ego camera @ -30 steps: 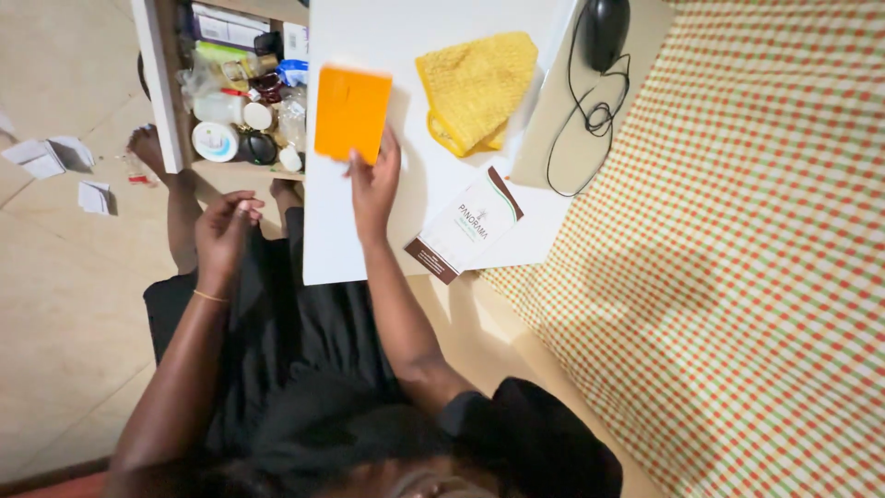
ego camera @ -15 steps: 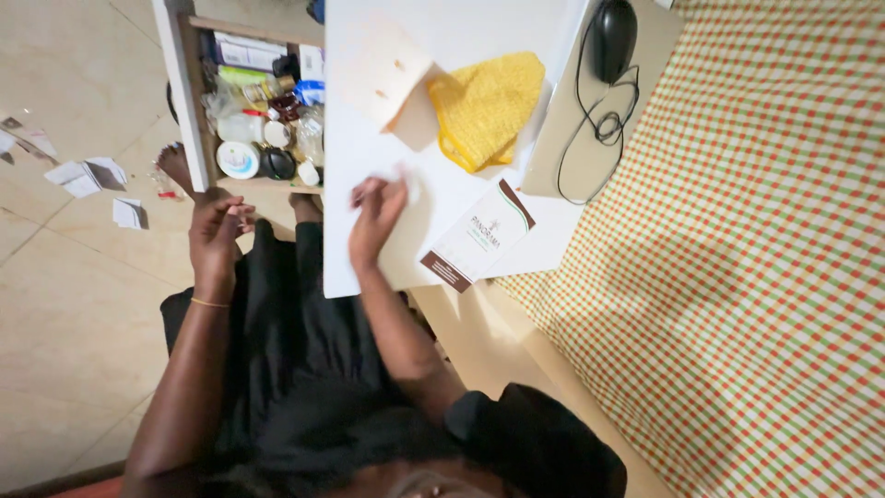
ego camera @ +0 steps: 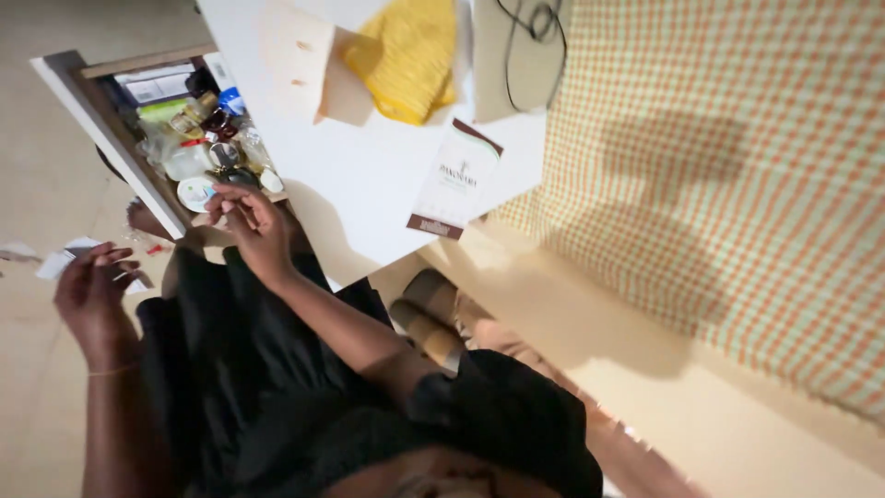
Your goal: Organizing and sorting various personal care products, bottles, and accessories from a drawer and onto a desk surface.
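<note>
Right hand [ego camera: 249,226] is reaching over the open drawer [ego camera: 111,138] at upper left, grip released, fingertips nearing the round tin [ego camera: 195,192]. Left hand [ego camera: 92,290] is hovering at left, fingers curled; can't tell if it's grasping anything.

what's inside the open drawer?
The open drawer holds clutter: small boxes, a clear bottle, round lidded tubs and dark jars. The right hand covers its near corner; lower layers are hidden.

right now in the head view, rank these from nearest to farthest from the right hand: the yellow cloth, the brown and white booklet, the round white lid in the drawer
1. round white lid, just left of the right hand, in the open drawer.
2. brown and white booklet, to the right on the white tabletop.
3. yellow cloth, up at the table's far end.
</note>
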